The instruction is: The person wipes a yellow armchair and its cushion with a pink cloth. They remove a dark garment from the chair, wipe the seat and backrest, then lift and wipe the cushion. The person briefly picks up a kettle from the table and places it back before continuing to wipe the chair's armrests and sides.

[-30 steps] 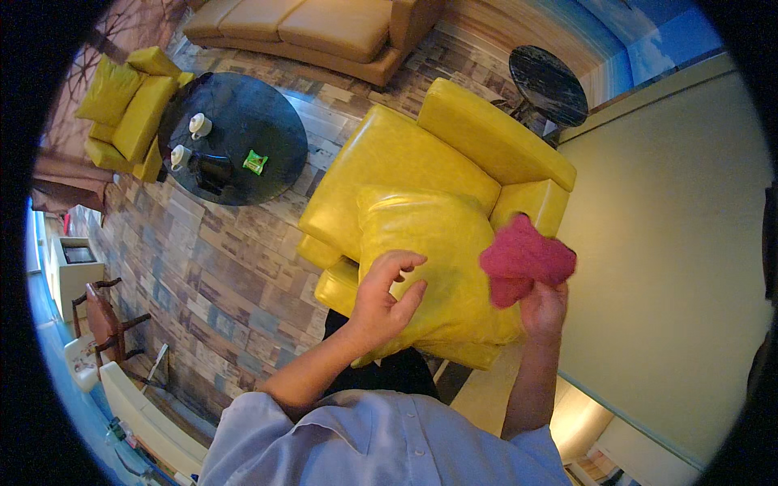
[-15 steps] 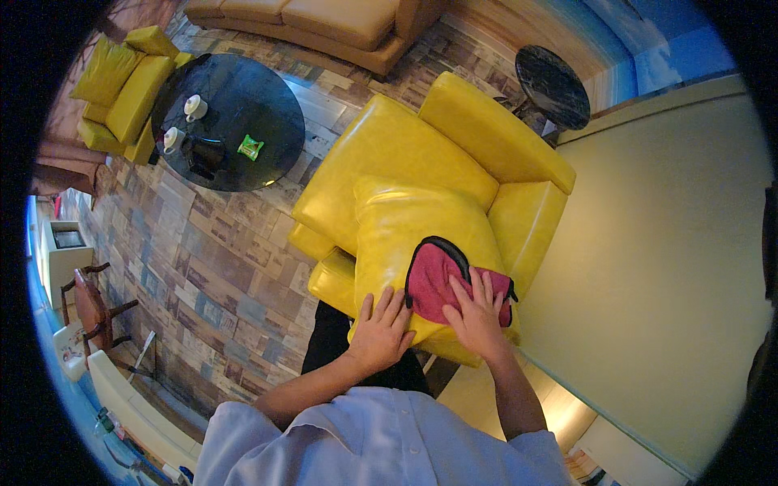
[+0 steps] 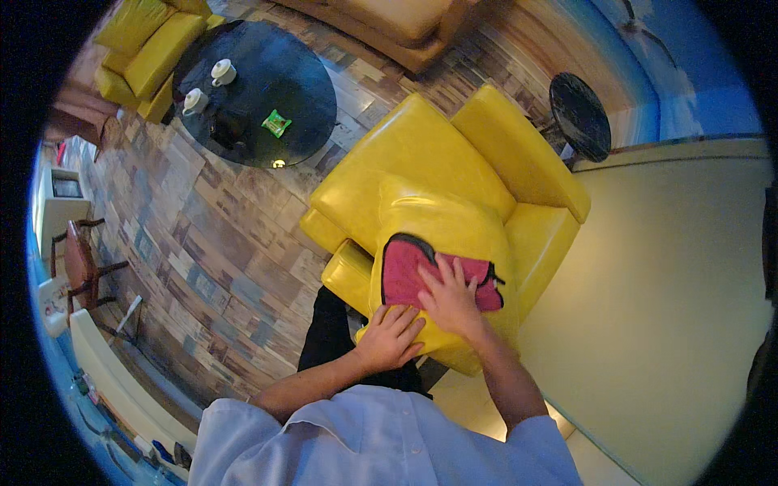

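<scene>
Here the person's right hand [image 3: 450, 298] lies flat with its fingers spread on a pink cloth [image 3: 405, 271], pressing it against the face of a yellow cushion [image 3: 442, 227]. The cloth has a dark edge and sits on the near part of the cushion, its left part bare and its right end showing beyond the fingers. The left hand [image 3: 391, 338] is just beside and nearer, its fingers curled loosely over the cushion's lower left edge, holding the cushion and not the cloth; the two hands almost touch. The cushion stands tilted on the seat of a yellow armchair [image 3: 519, 154], whose back runs to the far right and whose arm [image 3: 348, 275] shows at the near left. The person wears a pale blue shirt [image 3: 381, 441] with short sleeves, and dark trousers [image 3: 328, 332] show below the cushion. To the far left, well apart from the hands, stands a round dark desk [image 3: 300, 89] carrying two white cups [image 3: 221, 73] and a small green packet [image 3: 276, 124]. A second yellow chair [image 3: 150, 40] lies beyond it at the far left, and a tan sofa [image 3: 397, 20] at the far edge. A small round dark side table [image 3: 579, 117] stands to the right of the armchair's back. The floor [image 3: 211, 235] is of patchwork wood planks, and a pale plain surface [image 3: 681, 300] fills the right.
</scene>
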{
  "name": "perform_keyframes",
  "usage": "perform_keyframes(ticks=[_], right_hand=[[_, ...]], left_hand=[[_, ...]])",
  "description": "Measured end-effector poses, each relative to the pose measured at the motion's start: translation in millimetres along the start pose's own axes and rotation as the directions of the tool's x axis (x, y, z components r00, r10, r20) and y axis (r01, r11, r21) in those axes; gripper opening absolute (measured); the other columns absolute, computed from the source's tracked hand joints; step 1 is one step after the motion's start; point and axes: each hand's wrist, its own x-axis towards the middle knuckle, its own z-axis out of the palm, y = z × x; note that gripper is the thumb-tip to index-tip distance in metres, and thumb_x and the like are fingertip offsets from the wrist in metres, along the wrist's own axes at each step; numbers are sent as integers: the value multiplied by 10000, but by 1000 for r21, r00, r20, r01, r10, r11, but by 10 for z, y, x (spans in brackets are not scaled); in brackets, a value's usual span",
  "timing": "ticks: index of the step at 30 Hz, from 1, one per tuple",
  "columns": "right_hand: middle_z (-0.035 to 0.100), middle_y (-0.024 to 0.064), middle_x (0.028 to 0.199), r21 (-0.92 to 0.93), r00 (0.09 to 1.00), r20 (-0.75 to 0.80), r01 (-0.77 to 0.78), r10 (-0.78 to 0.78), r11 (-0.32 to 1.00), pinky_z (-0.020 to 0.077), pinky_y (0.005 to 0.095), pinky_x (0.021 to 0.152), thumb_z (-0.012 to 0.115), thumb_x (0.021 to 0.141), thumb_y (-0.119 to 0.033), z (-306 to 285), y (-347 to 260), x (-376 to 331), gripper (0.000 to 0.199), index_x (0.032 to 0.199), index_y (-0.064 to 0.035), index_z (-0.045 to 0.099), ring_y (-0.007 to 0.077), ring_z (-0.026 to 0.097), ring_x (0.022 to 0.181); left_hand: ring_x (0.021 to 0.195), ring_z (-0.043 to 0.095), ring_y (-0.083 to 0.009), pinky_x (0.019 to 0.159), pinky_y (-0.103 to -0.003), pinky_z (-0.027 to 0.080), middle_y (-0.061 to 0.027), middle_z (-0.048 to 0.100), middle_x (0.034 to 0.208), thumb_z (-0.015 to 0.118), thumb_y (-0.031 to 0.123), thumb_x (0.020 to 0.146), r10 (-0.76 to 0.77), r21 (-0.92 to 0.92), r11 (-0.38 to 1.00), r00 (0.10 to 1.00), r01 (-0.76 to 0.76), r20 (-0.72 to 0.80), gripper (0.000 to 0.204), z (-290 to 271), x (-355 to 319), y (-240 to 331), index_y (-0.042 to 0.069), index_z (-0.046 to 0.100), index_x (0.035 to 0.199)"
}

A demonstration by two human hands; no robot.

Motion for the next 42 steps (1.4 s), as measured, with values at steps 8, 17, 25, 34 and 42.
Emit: perform_keyframes(ticks=[8,17,25,34,42], right_hand=[[239,136,1696,-67,993,37,117,-115,991,140,843,1107,571,986,-517,50,-230,950,669,1562,-195,458,500,187,1533],[232,154,1700,-98,997,48,63,-59,993,92,792,1165,545,972,-594,163,47,2478,766,1594,-171,401,453,176,1558],[476,177,1578,7,936,120,-334,331,942,164,776,1162,408,972,-705,-108,868,2813,788,1537,-165,504,446,420,1457],[624,154,1433,639,875,397,-480,277,600,414,465,1134,481,983,-531,226,2836,2448,629,1430,-109,617,311,590,1306],[528,157,1507,926,931,150,-250,332,283,420,421,1134,482,1049,-393,-36,2222,1118,556,1527,-110,493,277,545,1317]], left_hand=[[1244,568,-324,1117,-597,356,-119,614,1339,750,452,858,45,13,999,998,-45,-41,583,54,-19,-1,114,632,1318],[1296,545,-347,1114,-652,335,-105,589,1410,748,522,856,-12,34,999,999,11,47,625,215,-31,-42,223,619,1389],[1318,517,-350,1098,-658,329,-98,578,1435,747,548,851,-29,51,998,993,23,112,614,290,-99,-64,254,640,1380],[1324,505,-365,1112,-685,296,-115,577,1432,764,535,833,9,56,998,992,-16,123,592,315,-171,-56,248,668,1342],[1354,465,-418,1139,-687,262,-165,544,1449,764,474,827,-33,123,992,997,23,75,617,343,-117,-51,203,640,1367]])
